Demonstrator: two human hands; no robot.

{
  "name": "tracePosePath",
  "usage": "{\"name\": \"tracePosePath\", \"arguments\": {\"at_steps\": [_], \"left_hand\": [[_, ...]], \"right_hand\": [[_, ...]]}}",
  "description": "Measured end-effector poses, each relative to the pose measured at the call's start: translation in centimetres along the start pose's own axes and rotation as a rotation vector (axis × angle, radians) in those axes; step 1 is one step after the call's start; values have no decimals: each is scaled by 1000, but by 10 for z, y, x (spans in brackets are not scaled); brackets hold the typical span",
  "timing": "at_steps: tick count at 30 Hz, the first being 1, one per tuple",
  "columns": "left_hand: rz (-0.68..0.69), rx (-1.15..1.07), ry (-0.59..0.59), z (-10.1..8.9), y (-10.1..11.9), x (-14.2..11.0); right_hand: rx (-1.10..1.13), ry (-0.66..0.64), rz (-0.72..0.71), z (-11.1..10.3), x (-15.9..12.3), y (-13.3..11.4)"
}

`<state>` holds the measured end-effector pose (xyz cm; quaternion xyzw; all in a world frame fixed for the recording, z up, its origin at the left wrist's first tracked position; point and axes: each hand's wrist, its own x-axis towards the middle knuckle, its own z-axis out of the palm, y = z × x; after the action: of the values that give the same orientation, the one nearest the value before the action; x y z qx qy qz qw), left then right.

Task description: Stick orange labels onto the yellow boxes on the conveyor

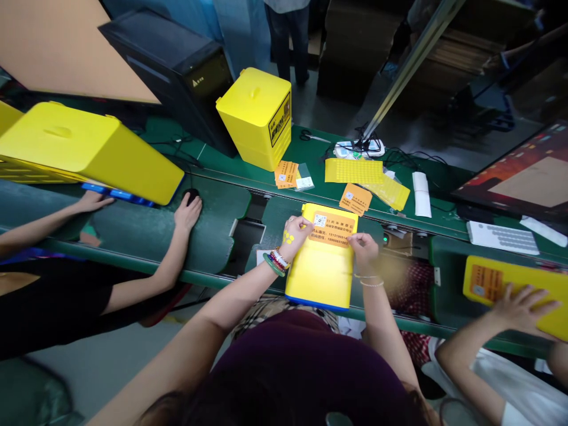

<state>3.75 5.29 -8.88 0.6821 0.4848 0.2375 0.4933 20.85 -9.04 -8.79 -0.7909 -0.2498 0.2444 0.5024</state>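
Observation:
A yellow plastic box (317, 275) with a blue bottom rim lies on its side before me. On its upper part is an orange label (335, 232) with a QR code and black print. My left hand (293, 235) pinches the label's left edge; small yellow dot stickers (288, 237) cling to the back of that hand. At the right edge, my right hand (366, 248) has thumb and finger closed on the label. Whether the label's middle touches the box I cannot tell. Beyond the box lie a stack of orange labels (355, 199) and yellow dot-sticker sheets (354, 171).
Another yellow box (255, 121) stands upright at the back, near scissors (314, 136) and a power strip (360, 148). To the left, a co-worker's hand rests on a mouse (191, 197). At right, another person's hand touches a labelled yellow box (515, 287), near a keyboard (502, 237).

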Motion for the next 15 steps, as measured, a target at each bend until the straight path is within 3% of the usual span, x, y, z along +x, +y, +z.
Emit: {"name": "tracePosePath", "arguments": {"at_steps": [15], "left_hand": [[119,49,-12,0,-4,-1]], "right_hand": [[-73,11,-15,1,-1,4]]}}
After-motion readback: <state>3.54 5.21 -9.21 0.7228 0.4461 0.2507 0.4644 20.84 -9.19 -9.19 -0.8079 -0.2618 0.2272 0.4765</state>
